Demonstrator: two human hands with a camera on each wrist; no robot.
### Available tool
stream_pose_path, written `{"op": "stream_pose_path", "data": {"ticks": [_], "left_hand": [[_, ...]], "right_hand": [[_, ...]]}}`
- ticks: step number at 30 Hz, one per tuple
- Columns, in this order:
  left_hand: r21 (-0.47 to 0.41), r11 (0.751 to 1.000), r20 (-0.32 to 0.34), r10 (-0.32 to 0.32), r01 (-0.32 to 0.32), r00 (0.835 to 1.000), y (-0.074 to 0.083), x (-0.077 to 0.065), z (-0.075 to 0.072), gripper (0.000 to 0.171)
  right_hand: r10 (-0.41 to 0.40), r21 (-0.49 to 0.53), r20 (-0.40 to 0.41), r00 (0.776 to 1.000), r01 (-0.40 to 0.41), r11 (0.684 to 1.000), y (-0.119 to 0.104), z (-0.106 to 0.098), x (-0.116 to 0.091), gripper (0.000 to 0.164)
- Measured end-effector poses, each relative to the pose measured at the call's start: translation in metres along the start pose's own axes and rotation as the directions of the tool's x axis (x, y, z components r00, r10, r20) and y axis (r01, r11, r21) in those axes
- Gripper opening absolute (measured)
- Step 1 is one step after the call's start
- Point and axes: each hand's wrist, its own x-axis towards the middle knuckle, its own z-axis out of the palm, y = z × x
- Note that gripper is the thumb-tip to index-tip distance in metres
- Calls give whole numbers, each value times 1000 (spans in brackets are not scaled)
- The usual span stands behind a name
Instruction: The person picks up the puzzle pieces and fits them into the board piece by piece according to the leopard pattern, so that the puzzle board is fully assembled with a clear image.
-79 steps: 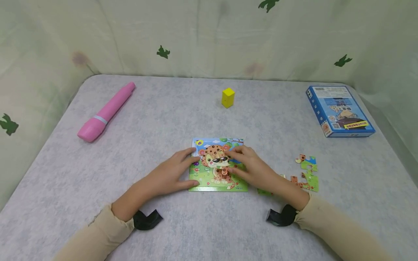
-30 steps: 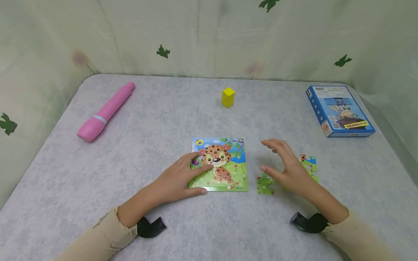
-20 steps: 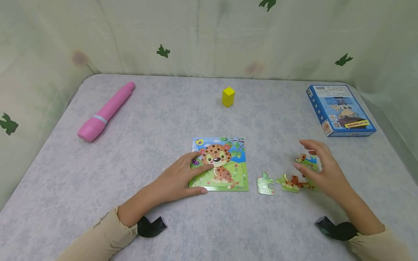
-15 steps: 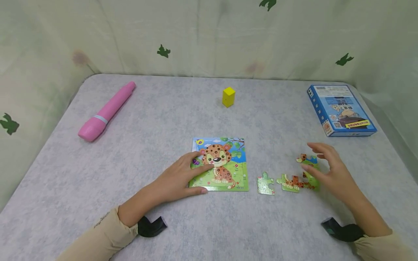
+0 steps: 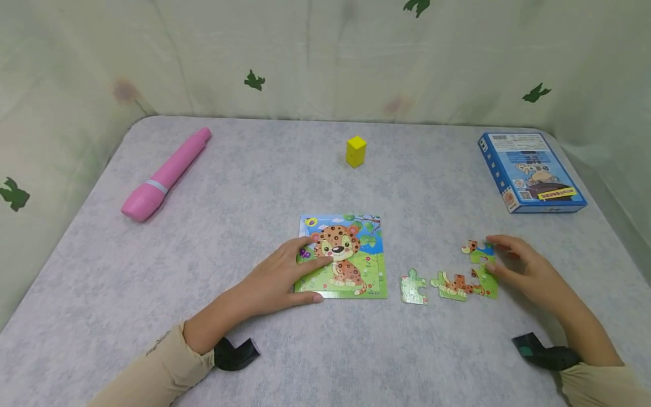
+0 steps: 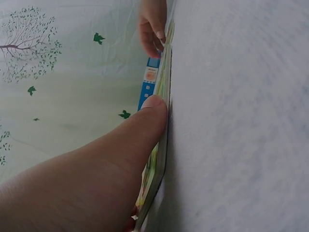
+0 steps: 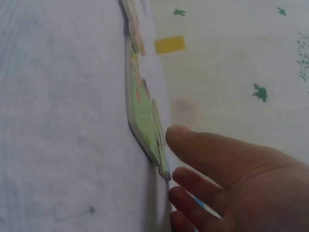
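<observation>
A square jigsaw puzzle with a spotted leopard cub lies in the middle of the table. My left hand rests on its left side, fingers spread, the thumb along the near edge. Loose puzzle pieces lie to its right: a green corner piece, a piece with paws, a green piece with a tail and a blue-green piece. My right hand is at the right side of the last two, thumb and forefinger apart at their edges. In the right wrist view its thumb is close over the pieces.
A pink microphone-shaped object lies at the back left. A yellow block stands at the back middle. The blue box lies at the back right, beyond the loose pieces. Patterned cloth hangs behind the table.
My right hand has left the puzzle, moved right past the loose pieces and come down at their right edge. My left hand shifted slightly onto the puzzle, then stayed still.
</observation>
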Motion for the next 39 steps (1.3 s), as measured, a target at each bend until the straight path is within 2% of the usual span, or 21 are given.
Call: {"op": "stream_pose_path", "data": {"ticks": [6,11,14,19,23,25,28,32,37,39], "left_hand": [[-2,1000,-5,-1,1,1000,0,-1,0,66],[-8,1000,-8,-5,5,1000,1,-1,-1,66],[-8,1000,-8,-9,9,1000,1,-2,-1,66],[-8,1000,-12,-14,14,1000,0,-1,0,66],[-12,1000,-11,-18,17,1000,-1,-1,0,65],[-16,1000,-10,-16,16,1000,0,-1,0,65],[-23,1000,-6,-17,17,1000,1,-1,-1,65],[-47,998,19,-37,38,999,4,0,-1,65],[-35,999,12,-11,11,1000,6,1,-1,65],[-4,1000,0,20,-20,1000,7,2,-1,65]], "right_hand": [[-10,-28,13,1000,10,1000,3,0,1,46],[-27,-71,-43,999,24,997,2,2,1,45],[-15,-100,-84,996,6,995,-2,4,2,46],[-48,-47,-124,991,42,998,-20,7,4,45],[-130,-28,-123,984,127,991,-41,13,7,46],[-190,-37,-126,974,187,982,-51,19,9,47],[-297,-37,-119,947,294,955,-66,27,16,49],[-401,-10,-81,913,401,916,-85,40,26,50],[-481,38,-2,877,481,876,-106,59,39,47],[-482,54,53,874,480,876,-112,66,44,45]]}}
